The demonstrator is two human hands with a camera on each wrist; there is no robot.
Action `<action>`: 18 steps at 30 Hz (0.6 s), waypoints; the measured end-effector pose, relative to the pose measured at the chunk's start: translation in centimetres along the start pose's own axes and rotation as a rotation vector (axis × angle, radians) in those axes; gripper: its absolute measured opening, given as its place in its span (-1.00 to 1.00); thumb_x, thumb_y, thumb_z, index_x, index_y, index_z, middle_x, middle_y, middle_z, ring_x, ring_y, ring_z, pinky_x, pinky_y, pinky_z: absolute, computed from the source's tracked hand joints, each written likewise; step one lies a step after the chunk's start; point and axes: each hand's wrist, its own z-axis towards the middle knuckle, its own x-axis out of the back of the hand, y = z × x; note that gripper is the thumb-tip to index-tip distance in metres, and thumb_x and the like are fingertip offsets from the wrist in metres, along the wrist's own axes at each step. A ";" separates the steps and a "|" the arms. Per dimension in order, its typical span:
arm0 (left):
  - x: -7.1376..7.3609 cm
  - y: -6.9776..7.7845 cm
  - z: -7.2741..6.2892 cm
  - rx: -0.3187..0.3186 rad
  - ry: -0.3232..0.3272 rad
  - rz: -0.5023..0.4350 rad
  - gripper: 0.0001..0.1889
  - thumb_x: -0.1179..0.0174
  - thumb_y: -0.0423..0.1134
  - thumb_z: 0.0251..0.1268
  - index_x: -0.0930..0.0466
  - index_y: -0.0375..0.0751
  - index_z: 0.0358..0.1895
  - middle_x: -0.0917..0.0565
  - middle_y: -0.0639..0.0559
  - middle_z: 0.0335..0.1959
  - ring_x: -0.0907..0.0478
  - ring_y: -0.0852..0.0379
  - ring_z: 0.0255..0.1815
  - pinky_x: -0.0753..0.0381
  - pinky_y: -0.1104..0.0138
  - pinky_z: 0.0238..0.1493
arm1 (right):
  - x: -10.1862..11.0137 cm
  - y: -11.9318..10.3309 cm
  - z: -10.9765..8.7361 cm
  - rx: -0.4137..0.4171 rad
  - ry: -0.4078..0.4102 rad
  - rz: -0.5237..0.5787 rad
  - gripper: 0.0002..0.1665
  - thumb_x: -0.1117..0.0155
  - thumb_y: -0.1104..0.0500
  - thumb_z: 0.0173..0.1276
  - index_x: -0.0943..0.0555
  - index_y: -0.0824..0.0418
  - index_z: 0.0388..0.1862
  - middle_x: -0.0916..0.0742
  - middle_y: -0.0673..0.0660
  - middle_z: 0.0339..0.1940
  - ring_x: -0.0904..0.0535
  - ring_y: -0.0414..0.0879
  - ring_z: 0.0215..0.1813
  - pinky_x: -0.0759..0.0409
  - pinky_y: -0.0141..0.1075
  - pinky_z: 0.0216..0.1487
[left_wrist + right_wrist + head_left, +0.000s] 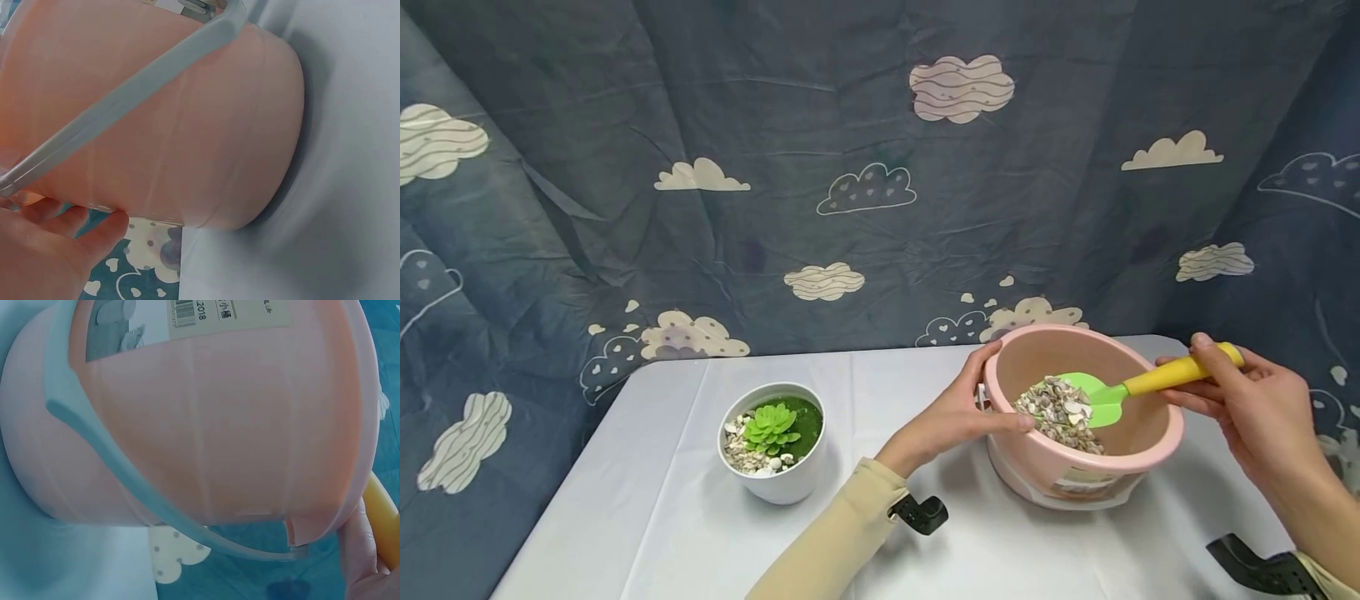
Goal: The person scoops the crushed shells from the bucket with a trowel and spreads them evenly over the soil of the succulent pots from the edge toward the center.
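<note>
My left hand (951,425) grips the left side of a pink plastic bucket (1150,450), its thumb over the near rim and its fingers round the far side. In the left wrist view those fingers lie along the bucket's wall (169,125). My right hand (1255,408) holds the yellow handle of a toy shovel (1176,375) at the bucket's right. The shovel slants down over the rim, and its light green blade is inside the bucket by a heap of pale gravel and shell bits (1060,412). Gravel covers part of the blade.
A white pot (782,487) with a green succulent (771,427), moss and pale pebbles stands left on the white-covered table (685,467). The bucket's grey-white handle (144,481) hangs down its near side, past a paper label (237,325). A dark cloud-patterned curtain (760,225) hangs behind.
</note>
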 end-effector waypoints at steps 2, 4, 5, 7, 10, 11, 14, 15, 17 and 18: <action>-0.1 0.2 -0.1 0.005 0.007 0.015 0.04 -0.49 -0.11 0.03 0.01 0.29 0.55 -0.27 0.28 0.37 -0.26 0.31 0.33 -0.29 0.34 0.27 | 0.0 0.0 -0.1 -0.006 0.010 0.034 -0.74 -0.36 0.12 0.33 -0.55 0.18 -0.09 -0.78 0.00 -0.32 -0.75 -0.07 -0.38 -0.65 -0.26 -0.46; 0.0 0.5 -0.3 0.005 0.012 0.025 0.04 -0.49 -0.11 0.03 0.01 0.28 0.55 -0.27 0.28 0.37 -0.25 0.29 0.34 -0.29 0.30 0.28 | 0.0 -0.1 -0.2 -0.014 0.015 0.051 -0.73 -0.37 0.12 0.32 -0.55 0.18 -0.09 -0.78 0.01 -0.32 -0.75 -0.06 -0.37 -0.65 -0.25 -0.46; 0.0 0.6 -0.4 0.002 0.012 0.029 0.04 -0.49 -0.11 0.04 0.00 0.27 0.55 -0.27 0.28 0.38 -0.25 0.28 0.35 -0.28 0.27 0.29 | -0.1 -0.1 -0.2 -0.016 0.019 0.058 -0.74 -0.37 0.12 0.31 -0.56 0.18 -0.10 -0.78 0.01 -0.32 -0.75 -0.06 -0.38 -0.65 -0.24 -0.47; 0.2 0.9 -0.7 -0.004 0.013 0.042 0.01 -0.47 -0.10 0.05 -0.01 0.25 0.55 -0.25 0.28 0.42 -0.21 0.28 0.38 -0.26 0.23 0.31 | -0.2 -0.1 -0.2 -0.014 0.022 0.070 -0.76 -0.38 0.13 0.31 -0.58 0.17 -0.11 -0.78 0.02 -0.32 -0.75 -0.05 -0.37 -0.65 -0.23 -0.48; 0.6 1.3 -1.1 -0.007 0.023 0.063 -0.03 -0.44 -0.08 0.08 -0.02 0.27 0.53 -0.18 0.27 0.47 -0.15 0.23 0.46 -0.24 0.14 0.35 | -0.3 -0.1 -0.3 0.010 0.031 0.084 -0.76 -0.38 0.15 0.30 -0.60 0.19 -0.11 -0.79 0.05 -0.33 -0.75 -0.05 -0.37 -0.65 -0.22 -0.49; 0.7 1.4 -1.2 0.000 0.033 0.082 -0.03 -0.44 -0.04 0.07 -0.03 0.32 0.52 -0.15 0.30 0.49 -0.10 0.23 0.48 -0.22 0.10 0.35 | -0.3 -0.2 -0.3 0.016 0.038 0.083 -0.76 -0.39 0.14 0.30 -0.60 0.19 -0.11 -0.79 0.05 -0.33 -0.75 -0.05 -0.37 -0.65 -0.22 -0.49; 1.1 1.6 -1.8 0.025 0.056 0.138 -0.03 -0.46 0.02 0.04 -0.03 0.45 0.48 -0.09 0.35 0.50 0.00 0.17 0.52 -0.16 0.00 0.38 | -0.4 -0.3 -0.4 0.023 0.052 0.089 -0.72 -0.41 0.12 0.27 -0.61 0.19 -0.10 -0.79 0.06 -0.33 -0.75 -0.06 -0.36 -0.64 -0.23 -0.49; 1.2 1.7 -2.0 0.034 0.061 0.163 -0.03 -0.47 0.05 0.02 -0.03 0.48 0.48 -0.08 0.37 0.49 0.02 0.15 0.53 -0.14 -0.02 0.38 | -0.5 -0.3 -0.4 0.018 0.057 0.087 -0.72 -0.41 0.11 0.27 -0.61 0.18 -0.10 -0.79 0.04 -0.32 -0.75 -0.07 -0.36 -0.64 -0.24 -0.49; 1.4 1.9 -2.5 0.045 0.064 0.201 0.01 -0.49 0.09 -0.02 -0.01 0.51 0.48 -0.07 0.41 0.49 0.04 0.18 0.53 -0.12 -0.03 0.39 | -0.6 -0.3 -0.6 0.004 0.060 0.085 -0.69 -0.42 0.09 0.26 -0.60 0.17 -0.09 -0.79 0.02 -0.32 -0.75 -0.08 -0.36 -0.65 -0.25 -0.49; 1.4 1.9 -2.7 0.043 0.061 0.214 0.03 -0.50 0.09 -0.02 0.01 0.48 0.49 -0.07 0.41 0.49 0.05 0.20 0.53 -0.11 -0.03 0.40 | -0.6 -0.3 -0.7 -0.003 0.058 0.085 -0.67 -0.42 0.08 0.26 -0.58 0.17 -0.07 -0.79 0.02 -0.31 -0.75 -0.09 -0.35 -0.65 -0.25 -0.48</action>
